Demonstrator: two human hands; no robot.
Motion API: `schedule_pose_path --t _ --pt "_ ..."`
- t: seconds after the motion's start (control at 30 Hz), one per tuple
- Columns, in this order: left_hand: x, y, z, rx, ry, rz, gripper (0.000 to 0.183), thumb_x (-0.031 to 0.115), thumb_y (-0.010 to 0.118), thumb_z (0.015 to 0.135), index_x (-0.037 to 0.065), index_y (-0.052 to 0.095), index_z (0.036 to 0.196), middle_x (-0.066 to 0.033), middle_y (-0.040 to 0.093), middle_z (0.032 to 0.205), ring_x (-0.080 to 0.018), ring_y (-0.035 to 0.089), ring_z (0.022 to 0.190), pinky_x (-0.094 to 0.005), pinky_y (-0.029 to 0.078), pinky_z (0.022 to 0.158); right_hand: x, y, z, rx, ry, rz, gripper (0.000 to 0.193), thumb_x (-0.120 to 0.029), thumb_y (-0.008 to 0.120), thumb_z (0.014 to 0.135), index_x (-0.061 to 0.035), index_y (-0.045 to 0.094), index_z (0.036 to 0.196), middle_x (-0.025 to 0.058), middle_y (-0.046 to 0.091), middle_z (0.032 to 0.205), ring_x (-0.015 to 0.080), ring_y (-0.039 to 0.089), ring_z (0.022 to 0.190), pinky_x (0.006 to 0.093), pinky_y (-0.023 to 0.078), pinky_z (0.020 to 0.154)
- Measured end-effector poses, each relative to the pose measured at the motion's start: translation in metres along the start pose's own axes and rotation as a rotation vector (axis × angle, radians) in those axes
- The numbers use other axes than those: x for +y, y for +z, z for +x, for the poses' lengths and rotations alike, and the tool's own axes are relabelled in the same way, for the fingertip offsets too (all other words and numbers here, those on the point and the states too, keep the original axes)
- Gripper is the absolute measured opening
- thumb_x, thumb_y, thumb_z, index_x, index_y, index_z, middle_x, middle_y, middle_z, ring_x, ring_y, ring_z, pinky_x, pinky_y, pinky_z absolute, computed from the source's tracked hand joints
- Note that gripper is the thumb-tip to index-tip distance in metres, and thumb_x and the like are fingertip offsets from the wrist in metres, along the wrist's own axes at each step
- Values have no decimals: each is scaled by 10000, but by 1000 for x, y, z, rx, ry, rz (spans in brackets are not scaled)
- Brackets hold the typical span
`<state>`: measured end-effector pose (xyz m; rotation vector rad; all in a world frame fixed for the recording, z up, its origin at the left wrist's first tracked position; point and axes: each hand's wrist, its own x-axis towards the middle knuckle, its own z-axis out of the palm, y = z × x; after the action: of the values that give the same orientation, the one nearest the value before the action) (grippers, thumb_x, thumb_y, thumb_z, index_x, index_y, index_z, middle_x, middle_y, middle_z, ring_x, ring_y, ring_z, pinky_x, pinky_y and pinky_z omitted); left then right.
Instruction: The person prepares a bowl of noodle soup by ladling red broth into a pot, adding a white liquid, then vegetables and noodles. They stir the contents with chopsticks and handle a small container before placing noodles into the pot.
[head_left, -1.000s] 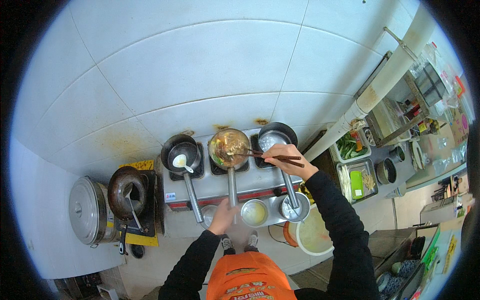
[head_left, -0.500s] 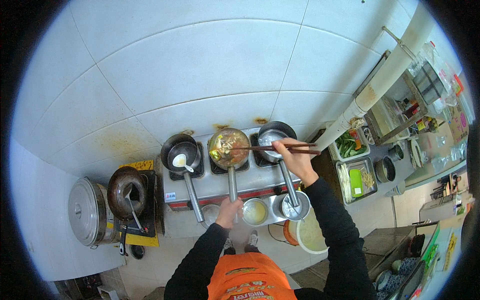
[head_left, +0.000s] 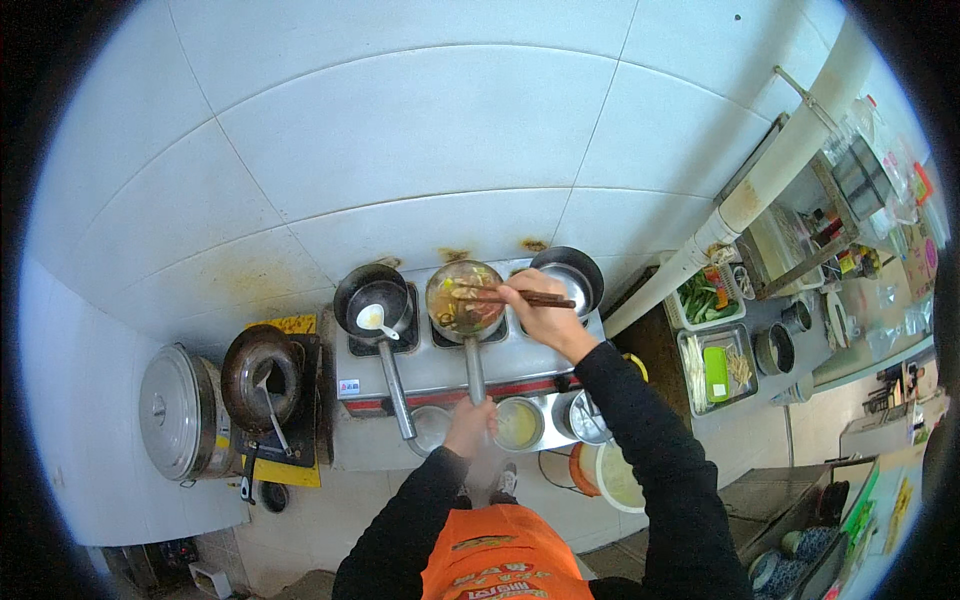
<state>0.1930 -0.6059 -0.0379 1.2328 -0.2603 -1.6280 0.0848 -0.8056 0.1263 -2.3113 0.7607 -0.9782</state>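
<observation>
My left hand (head_left: pixel 470 427) is wrapped round the long metal handle of the middle saucepan (head_left: pixel 441 318), which sits on a burner of the stove. Inside it is a brownish soup with pale and green pieces (head_left: pixel 470 292). My right hand (head_left: pixel 541 318) grips a pair of long dark chopsticks (head_left: pixel 483 294), their tips dipping into the food. To the left stands a dark saucepan (head_left: pixel 350 285) holding a white spoon (head_left: pixel 377 321). On the right burner, behind my right hand, is another dark pan (head_left: pixel 590 270) with clear liquid; its handle is hidden by my arm.
A wok (head_left: pixel 240 400) with a ladle rests on a cooker at left, beside a large lidded pot (head_left: pixel 160 400). Bowls (head_left: pixel 518 424) line the stove's front edge. Below them is a white bucket (head_left: pixel 622 478). Vegetable trays (head_left: pixel 712 322) and a slanting pipe (head_left: pixel 690 245) are at right.
My right hand has moved left and slightly down, bringing the chopsticks further over the middle saucepan. My left hand still holds the handle. The whole view has shifted slightly.
</observation>
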Motion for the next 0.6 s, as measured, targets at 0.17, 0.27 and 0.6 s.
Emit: schedule_pose_path --t 0.17,0.27,0.6 --pt "4 2 -3 -6 -15 -55 57 77 574 962 69 547 1012 -18 552 752 -132 527 555 -296 471 493 -1 -34 1 -23 48 -65 208 -163 666 968 10 707 860 157 693 858 336 662 793 412 524 735" --pt "8 5 -10 -13 20 -65 96 79 579 964 74 544 1053 -24 561 775 -135 539 574 -290 476 502 2 -42 -8 -35 86 -103 250 -193 654 978 15 710 851 165 667 804 346 640 746 430 509 700" --pt "13 11 -20 19 -28 -10 264 41 603 912 100 491 1144 -19 532 756 -128 522 568 -298 458 450 13 -55 -9 67 291 251 247 -189 691 983 37 723 889 104 723 823 179 696 741 337 563 658"
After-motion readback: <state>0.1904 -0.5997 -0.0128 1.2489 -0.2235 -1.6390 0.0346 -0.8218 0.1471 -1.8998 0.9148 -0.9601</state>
